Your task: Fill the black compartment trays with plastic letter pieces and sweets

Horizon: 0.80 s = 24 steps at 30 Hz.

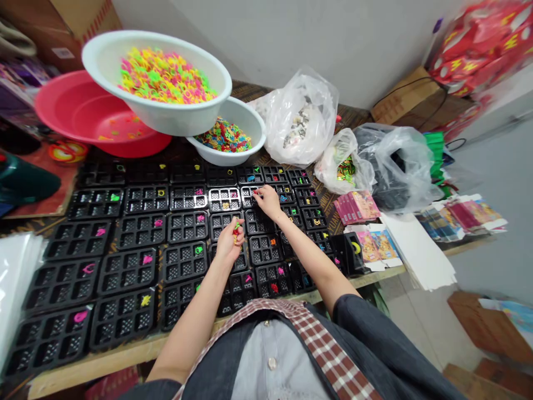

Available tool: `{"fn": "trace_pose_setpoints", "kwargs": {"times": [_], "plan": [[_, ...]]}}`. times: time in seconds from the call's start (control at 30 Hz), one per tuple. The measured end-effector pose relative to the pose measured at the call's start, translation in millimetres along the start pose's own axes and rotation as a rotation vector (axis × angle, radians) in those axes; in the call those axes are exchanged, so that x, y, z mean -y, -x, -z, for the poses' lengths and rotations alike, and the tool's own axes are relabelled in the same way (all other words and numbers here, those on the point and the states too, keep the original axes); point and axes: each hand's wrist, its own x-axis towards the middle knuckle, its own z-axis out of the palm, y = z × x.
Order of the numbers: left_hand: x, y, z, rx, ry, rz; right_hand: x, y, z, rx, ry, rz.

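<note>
My left hand [230,241] is closed around several small coloured plastic pieces [236,229], red, green and yellow, above the middle of the tray rows. Farther forward, my right hand [267,201] pinches a small red piece [255,191] over a black compartment tray [249,196]. The black trays lie in close rows across the table. Many hold one bright plastic piece in a corner compartment, such as a pink one [147,259] and a yellow one [145,300]. Some trays on the right hold more than one piece. My forearms hide parts of several trays.
Behind the trays stand a large white basin [95,58] of bright pieces, a red basin [62,105] and a smaller white basin [260,130]. Plastic bags [328,89], printed cards [362,205] and white sheets [420,255] lie to the right. A wooden edge [104,361] runs along the front.
</note>
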Motion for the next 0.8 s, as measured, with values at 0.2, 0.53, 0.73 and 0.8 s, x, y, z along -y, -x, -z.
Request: {"fn": "trace_pose_setpoints", "kwargs": {"times": [0.2, 0.53, 0.73, 0.8], "plan": [[-1, 0, -0.4, -0.006, 0.003, 0.007, -18, 22, 16, -0.017, 0.017, -0.013], [4, -5, 4.7, 0.012, -0.007, -0.004, -89, 17, 50, -0.048, -0.095, -0.419], [5, -6, 5.0, 0.01, -0.023, 0.003, -96, 10, 49, -0.031, -0.247, -0.435], [5, -6, 4.9, 0.006, -0.026, 0.003, -99, 10, 51, -0.037, -0.294, -0.442]]}}
